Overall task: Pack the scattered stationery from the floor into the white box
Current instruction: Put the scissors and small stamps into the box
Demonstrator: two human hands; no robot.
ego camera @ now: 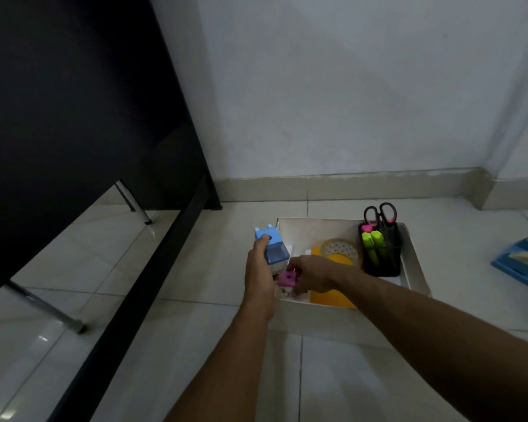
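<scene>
Blue sharpener (273, 248), a boxy plastic piece with a darker see-through lower part, is clamped in the left hand (258, 277) in the head view. The thumb lies on its top, and it hangs just over the left wall of the white box (415, 260).

Just right of that hand, the right hand (313, 275) reaches into the box, its fingers curled round a small pink block (287, 278). Beyond the right hand lie a tape roll (340, 249) and a yellow sheet (333, 296). Further to its right a black holder (384, 264) stands upright with green highlighters (372, 243) and scissors (380, 214). Well right of both hands, a blue tray (521, 263) lies on the floor (195, 269).

The sharpener looks light, stiff and smooth. Its lower part may slide loose, so a grip across the solid sides suits it. The pink block probably needs only a fingertip pinch on its flat faces.
</scene>
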